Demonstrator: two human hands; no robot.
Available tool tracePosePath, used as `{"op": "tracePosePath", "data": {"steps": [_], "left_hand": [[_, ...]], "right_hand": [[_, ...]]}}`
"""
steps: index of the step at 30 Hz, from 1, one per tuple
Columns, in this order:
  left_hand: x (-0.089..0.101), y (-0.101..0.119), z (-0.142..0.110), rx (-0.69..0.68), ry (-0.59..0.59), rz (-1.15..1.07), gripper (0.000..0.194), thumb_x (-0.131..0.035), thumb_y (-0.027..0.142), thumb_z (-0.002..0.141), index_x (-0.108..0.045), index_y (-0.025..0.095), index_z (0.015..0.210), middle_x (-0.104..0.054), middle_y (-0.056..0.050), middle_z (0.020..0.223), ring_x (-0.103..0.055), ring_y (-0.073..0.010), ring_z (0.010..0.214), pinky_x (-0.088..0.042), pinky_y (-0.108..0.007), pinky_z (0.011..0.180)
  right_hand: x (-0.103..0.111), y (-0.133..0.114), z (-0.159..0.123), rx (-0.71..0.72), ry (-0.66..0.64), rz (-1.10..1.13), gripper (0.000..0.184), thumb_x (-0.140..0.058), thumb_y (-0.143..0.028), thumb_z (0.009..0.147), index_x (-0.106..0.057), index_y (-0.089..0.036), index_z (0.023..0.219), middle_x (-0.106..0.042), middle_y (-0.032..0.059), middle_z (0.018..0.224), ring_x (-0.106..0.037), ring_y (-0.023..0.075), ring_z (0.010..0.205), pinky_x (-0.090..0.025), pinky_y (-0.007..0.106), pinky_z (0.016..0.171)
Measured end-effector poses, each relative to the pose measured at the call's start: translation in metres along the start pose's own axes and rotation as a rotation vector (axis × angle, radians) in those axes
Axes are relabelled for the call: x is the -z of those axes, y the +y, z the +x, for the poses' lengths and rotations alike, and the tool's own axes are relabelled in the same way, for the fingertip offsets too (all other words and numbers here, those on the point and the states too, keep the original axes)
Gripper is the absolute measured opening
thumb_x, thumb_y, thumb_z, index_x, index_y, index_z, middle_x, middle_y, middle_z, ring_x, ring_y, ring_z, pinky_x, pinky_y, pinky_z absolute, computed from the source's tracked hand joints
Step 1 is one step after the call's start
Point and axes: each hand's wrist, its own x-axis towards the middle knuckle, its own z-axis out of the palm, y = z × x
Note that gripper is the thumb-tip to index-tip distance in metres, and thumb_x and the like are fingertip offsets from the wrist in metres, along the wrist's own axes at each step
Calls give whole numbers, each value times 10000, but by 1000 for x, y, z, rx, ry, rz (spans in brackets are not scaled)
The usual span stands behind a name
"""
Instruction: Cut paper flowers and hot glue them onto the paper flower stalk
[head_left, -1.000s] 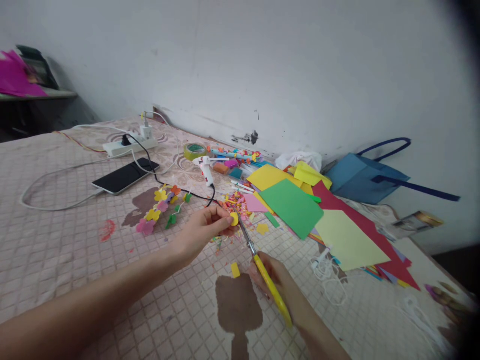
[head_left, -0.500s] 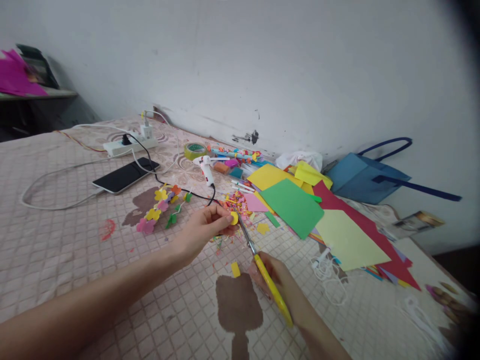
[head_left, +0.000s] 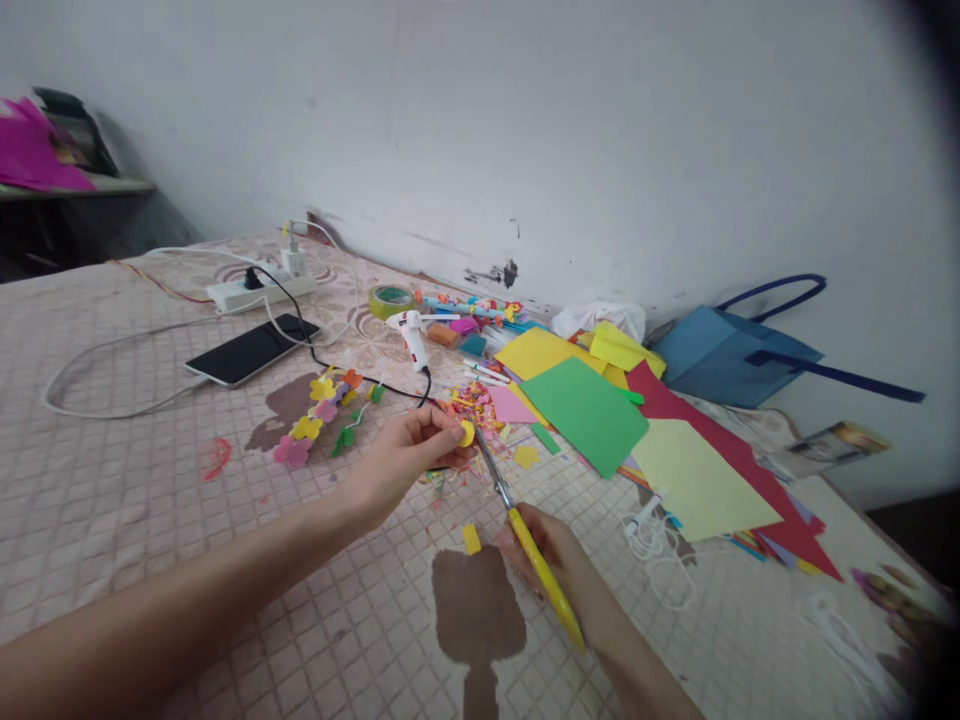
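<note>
Between thumb and fingers, my left hand [head_left: 427, 440] pinches a small yellow paper piece [head_left: 466, 434] with a rounded edge. My right hand [head_left: 544, 550] is closed round the yellow handles of a pair of scissors [head_left: 541, 562]. The metal blades point away from me, their tips beside the yellow piece; whether they touch it I cannot tell. A yellow paper rectangle [head_left: 471, 538] lies on the table below the blades. Beyond my hands is a heap of coloured paper scraps [head_left: 476, 403], with a yellow paper flower [head_left: 526, 457] to its right.
A white glue gun [head_left: 410, 338] with a black cord lies behind my left hand, near a tape roll [head_left: 391, 299]. Left are paper flowers [head_left: 307, 428], a phone [head_left: 253, 350] and a power strip [head_left: 259, 288]. Coloured sheets [head_left: 589, 415] and a blue bag [head_left: 735, 355] fill the right.
The yellow paper piece and my left fingers have shifted very slightly. My right hand and the scissors stay in nearly the same place.
</note>
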Motion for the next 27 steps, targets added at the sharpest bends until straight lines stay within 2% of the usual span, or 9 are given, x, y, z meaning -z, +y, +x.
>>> {"op": "tracePosePath", "data": {"steps": [17,24,27], "left_hand": [[2,0,3,-14,15,7,211,-697,310,731,-566,145,753,-656,-17,755,-629,-118,692,-494,-278,744],[5,5,5,-17,-78,23,185,-685,287,750,-566,148,728,-663,-2,755,-637,-109,706,-498,-277,760],[7,7,5,-27,-108,78,179,-687,282,748,-575,147,714,-668,-4,738,-627,-101,678,-499,-257,726]], "right_hand": [[1,6,2,-16,11,-6,458,-513,-624,758,-421,-204,598,-342,-62,466,-304,81,425,-224,216,396],[9,-4,-4,15,-126,-23,459,-393,-625,839,-398,-201,663,-356,-59,517,-319,83,457,-249,220,429],[11,-7,-6,27,-145,-33,464,-368,-623,853,-410,-197,674,-372,-49,549,-333,88,480,-262,219,441]]}}
